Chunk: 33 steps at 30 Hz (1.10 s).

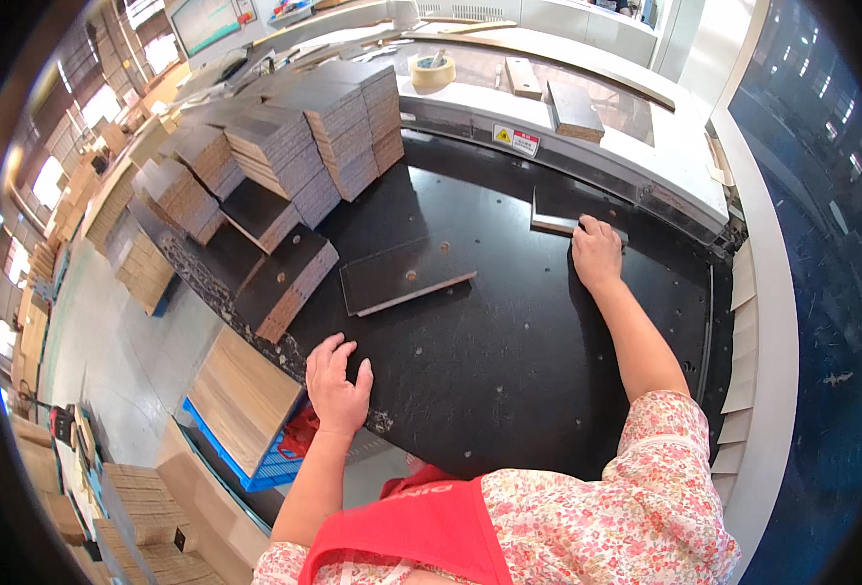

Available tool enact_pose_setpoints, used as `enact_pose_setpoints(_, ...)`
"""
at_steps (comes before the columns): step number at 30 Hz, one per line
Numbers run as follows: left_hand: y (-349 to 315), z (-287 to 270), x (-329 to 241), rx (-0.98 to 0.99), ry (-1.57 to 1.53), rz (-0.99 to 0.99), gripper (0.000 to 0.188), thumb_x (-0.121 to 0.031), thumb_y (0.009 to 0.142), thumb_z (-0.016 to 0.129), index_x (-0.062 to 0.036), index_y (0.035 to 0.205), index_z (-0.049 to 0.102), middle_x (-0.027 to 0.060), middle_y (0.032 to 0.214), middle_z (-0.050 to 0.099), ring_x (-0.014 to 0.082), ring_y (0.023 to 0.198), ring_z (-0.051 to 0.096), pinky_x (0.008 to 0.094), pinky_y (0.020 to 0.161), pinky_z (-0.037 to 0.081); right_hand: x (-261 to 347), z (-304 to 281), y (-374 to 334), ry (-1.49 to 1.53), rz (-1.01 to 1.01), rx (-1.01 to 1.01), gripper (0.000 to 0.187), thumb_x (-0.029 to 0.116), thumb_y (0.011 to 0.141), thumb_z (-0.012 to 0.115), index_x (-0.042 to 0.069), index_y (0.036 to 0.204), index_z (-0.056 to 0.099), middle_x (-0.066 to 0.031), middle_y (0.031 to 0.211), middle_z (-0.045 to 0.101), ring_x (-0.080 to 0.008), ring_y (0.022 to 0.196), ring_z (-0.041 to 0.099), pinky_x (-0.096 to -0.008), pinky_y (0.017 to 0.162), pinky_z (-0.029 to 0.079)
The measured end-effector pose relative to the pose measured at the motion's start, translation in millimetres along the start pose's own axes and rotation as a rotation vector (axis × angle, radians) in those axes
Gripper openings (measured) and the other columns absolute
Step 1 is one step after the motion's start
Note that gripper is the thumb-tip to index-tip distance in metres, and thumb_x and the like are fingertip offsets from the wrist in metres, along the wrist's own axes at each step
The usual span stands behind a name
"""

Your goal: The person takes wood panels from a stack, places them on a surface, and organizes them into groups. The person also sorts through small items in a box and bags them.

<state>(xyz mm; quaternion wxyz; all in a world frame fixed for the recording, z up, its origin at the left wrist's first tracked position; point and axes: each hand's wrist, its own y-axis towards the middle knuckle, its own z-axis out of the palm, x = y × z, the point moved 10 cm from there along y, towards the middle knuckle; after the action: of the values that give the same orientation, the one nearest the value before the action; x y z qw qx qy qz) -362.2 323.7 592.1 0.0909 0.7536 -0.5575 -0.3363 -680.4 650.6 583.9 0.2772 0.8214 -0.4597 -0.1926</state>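
My right hand (pixel 596 252) reaches to the far right of the black work table, its fingers curled over the near edge of a small dark board (pixel 559 207) that lies against the machine's front. My left hand (pixel 336 383) is at the table's near left edge, fingers apart, holding nothing. Between the hands, a dark rectangular board (pixel 406 276) with holes lies flat, touched by neither. Beyond my left hand stands a short pile of dark boards (pixel 294 283), with a hole in its top face.
Tall stacks of dark-faced boards (pixel 338 122) fill the table's left rear. On the white machine ledge sit a tape roll (pixel 433 70) and a dark block (pixel 575 109). A wood-grain panel (pixel 244 395) rests on a blue crate (pixel 246 475) at left. Grey flaps (pixel 743 341) line the right side.
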Motion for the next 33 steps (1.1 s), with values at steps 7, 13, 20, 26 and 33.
enact_pose_setpoints(7, 0, -3, 5, -0.007, -0.007, -0.008, 0.032, -0.020, 0.077, 0.071, -0.0074, 0.105, 0.065, 0.0110, 0.120, 0.059, 0.0329, 0.114, 0.053, 0.0443, 0.097, 0.042, 40, -51, -18, 0.156, -0.136, 0.244, 0.041, 0.024, 0.075, 0.077, 0.007, 0.111, 0.065, -0.0053, 0.110, 0.061, -0.0285, 0.108, 0.054, -0.0430, 0.096, 0.040)
enact_pose_setpoints(13, 26, -7, 26, -0.001, -0.203, 0.023, 0.037, -0.016, 0.075, 0.074, -0.0039, 0.108, 0.063, 0.0147, 0.119, 0.058, 0.0341, 0.108, 0.055, 0.0423, 0.094, 0.045, 46, -51, -12, 0.334, -0.178, 0.371, 0.035, 0.009, 0.075, 0.075, 0.002, 0.108, 0.065, -0.0112, 0.102, 0.062, -0.0335, 0.100, 0.055, -0.0421, 0.089, 0.044)
enact_pose_setpoints(20, 40, -10, 45, -0.098, -0.231, -0.042, 0.057, -0.024, 0.075, 0.078, -0.0050, 0.123, 0.055, 0.0174, 0.129, 0.051, 0.0363, 0.119, 0.050, 0.0426, 0.102, 0.042, 145, -112, 33, 0.515, -0.426, 0.160, 0.024, 0.005, 0.070, 0.075, 0.003, 0.093, 0.067, -0.0083, 0.097, 0.061, -0.0306, 0.099, 0.055, -0.0414, 0.086, 0.044)
enact_pose_setpoints(26, 48, -9, 14, 0.027, -0.120, 0.156, 0.074, -0.029, 0.071, 0.080, -0.0102, 0.137, 0.050, 0.0165, 0.145, 0.041, 0.0387, 0.131, 0.041, 0.0450, 0.109, 0.037, 267, -90, 35, 0.601, -0.720, 0.260, 0.017, 0.006, 0.068, 0.074, 0.007, 0.083, 0.067, -0.0037, 0.093, 0.058, -0.0263, 0.100, 0.055, -0.0406, 0.090, 0.042)
enact_pose_setpoints(33, 41, 6, 16, 0.149, -0.020, 0.157, 0.066, -0.035, 0.077, 0.074, -0.0148, 0.135, 0.051, 0.0108, 0.143, 0.045, 0.0341, 0.133, 0.040, 0.0475, 0.105, 0.040, 343, -98, 93, 0.789, -0.634, 0.310, 0.027, 0.014, 0.079, 0.074, 0.000, 0.100, 0.063, -0.0128, 0.106, 0.060, -0.0345, 0.100, 0.059, -0.0427, 0.088, 0.049)
